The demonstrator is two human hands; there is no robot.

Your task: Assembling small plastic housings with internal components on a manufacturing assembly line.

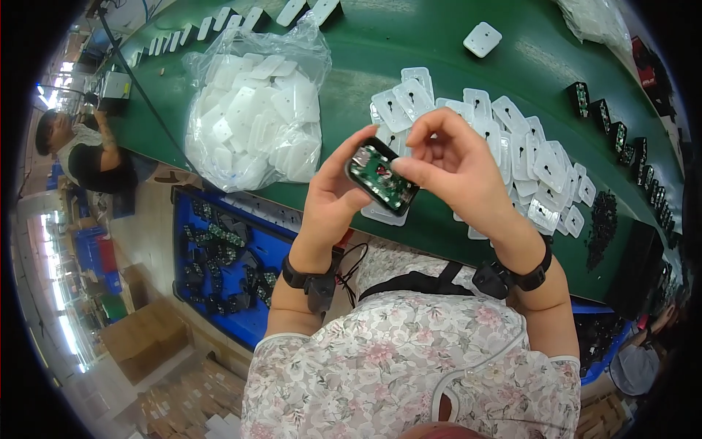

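Observation:
My left hand (327, 201) is closed around a small black open case (358, 184) with a green circuit board (384, 178) in it. The case is tilted, its board side facing up, above the near edge of the green bench. My right hand (461, 164) is at the case's upper right. Its thumb rests on or just over the board, while the index finger curls apart from it and the other fingers are bent. I see nothing held between the right thumb and fingers. White rounded plates (523, 150) with dark marks lie piled behind and beside my right hand.
A clear bag of white plates (252, 121) stands on the green bench (409, 36) at left. Black cases line the right edge (601, 115) and far left. Small black parts (602, 227) lie at right. A blue bin (183, 282) of boards is below left. Another person (91, 150) sits at left.

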